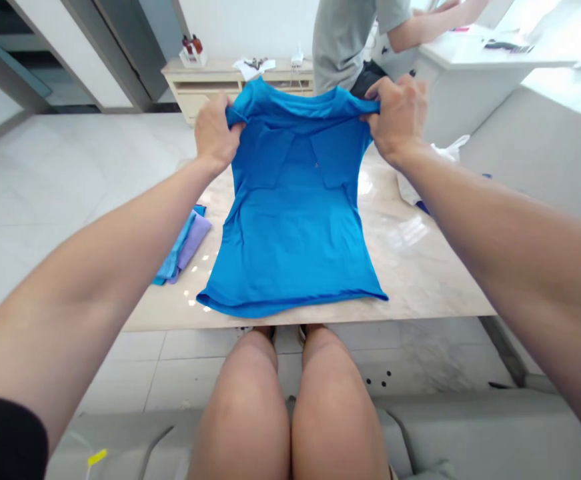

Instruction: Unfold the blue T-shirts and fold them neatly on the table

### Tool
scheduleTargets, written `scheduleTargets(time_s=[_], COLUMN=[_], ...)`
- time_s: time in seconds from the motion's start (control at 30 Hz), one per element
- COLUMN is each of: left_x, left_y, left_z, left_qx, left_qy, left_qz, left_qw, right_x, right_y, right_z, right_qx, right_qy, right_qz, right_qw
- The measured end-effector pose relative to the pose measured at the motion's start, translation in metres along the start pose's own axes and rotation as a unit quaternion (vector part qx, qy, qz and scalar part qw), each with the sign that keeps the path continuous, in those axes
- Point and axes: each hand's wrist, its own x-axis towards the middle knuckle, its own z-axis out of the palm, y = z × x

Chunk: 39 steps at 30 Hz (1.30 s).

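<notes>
A bright blue T-shirt point(295, 227) lies lengthwise on a low marble table point(420, 267), its hem near the front edge. My left hand point(215, 130) grips the shirt's left shoulder and my right hand point(397, 113) grips the right shoulder. Both hands hold the top of the shirt raised a little off the table, with its sleeves folded in behind the body.
Folded blue and purple cloth point(185, 247) lies at the table's left edge. A white plastic bag point(445, 157) sits at the right. Another person in a grey shirt point(345, 33) stands beyond the table at a white counter point(485, 60). A low cabinet point(220, 80) stands against the far wall.
</notes>
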Motion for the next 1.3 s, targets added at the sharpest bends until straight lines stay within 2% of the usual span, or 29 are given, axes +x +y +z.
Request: scheduleTargets(time_s=[0.07, 0.13, 0.27, 0.37, 0.5, 0.67, 0.8, 0.93, 1.0, 1.07, 1.1, 1.17, 1.23, 1.27, 1.3], left_x=[-0.031, -0.081, -0.194, -0.25, -0.27, -0.273, -0.278, -0.282, -0.287, -0.298, -0.307, -0.328, -0.353, -0.365, -0.375], left_y=[0.002, -0.002, -0.023, -0.036, -0.044, -0.043, -0.035, -0.009, 0.015, 0.045, 0.062, 0.098, 0.13, 0.143, 0.154], left_z=[-0.004, -0.001, 0.011, 0.012, 0.006, -0.002, -0.02, -0.06, -0.086, -0.115, -0.129, -0.154, -0.175, -0.184, -0.19], left_qx=[-0.015, -0.029, -0.044, -0.045, -0.041, -0.033, -0.004, 0.006, -0.025, -0.086, -0.124, -0.192, -0.213, -0.201, -0.179], left_qy=[0.006, -0.015, -0.152, -0.238, -0.272, -0.279, -0.277, -0.265, -0.252, -0.249, -0.256, -0.279, -0.299, -0.303, -0.3], left_qz=[0.008, 0.011, 0.02, 0.046, 0.079, 0.095, 0.085, 0.053, 0.021, -0.021, -0.039, -0.064, -0.068, -0.065, -0.061], left_qw=[1.0, 0.999, 0.987, 0.969, 0.958, 0.955, 0.957, 0.963, 0.967, 0.964, 0.958, 0.939, 0.928, 0.929, 0.935], right_x=[-0.024, -0.064, -0.158, -0.206, -0.234, -0.254, -0.27, -0.278, -0.282, -0.291, -0.298, -0.318, -0.341, -0.352, -0.362], right_y=[0.003, 0.005, 0.007, 0.013, 0.022, 0.024, 0.019, 0.009, -0.002, -0.022, -0.034, -0.063, -0.093, -0.108, -0.121], right_z=[0.006, 0.026, 0.081, 0.113, 0.133, 0.134, 0.115, 0.07, 0.039, 0.005, -0.011, -0.043, -0.07, -0.081, -0.091], right_qx=[0.013, 0.037, 0.064, 0.074, 0.105, 0.111, 0.092, 0.085, 0.108, 0.178, 0.231, 0.344, 0.426, 0.444, 0.446], right_qy=[-0.007, -0.026, -0.122, -0.175, -0.157, -0.149, -0.172, -0.207, -0.21, -0.214, -0.22, -0.247, -0.286, -0.298, -0.297], right_qz=[-0.032, -0.061, -0.115, -0.14, -0.173, -0.202, -0.207, -0.219, -0.182, -0.104, -0.063, -0.006, -0.002, -0.006, -0.005], right_qw=[0.999, 0.997, 0.984, 0.972, 0.967, 0.962, 0.959, 0.95, 0.955, 0.955, 0.946, 0.906, 0.859, 0.845, 0.844])
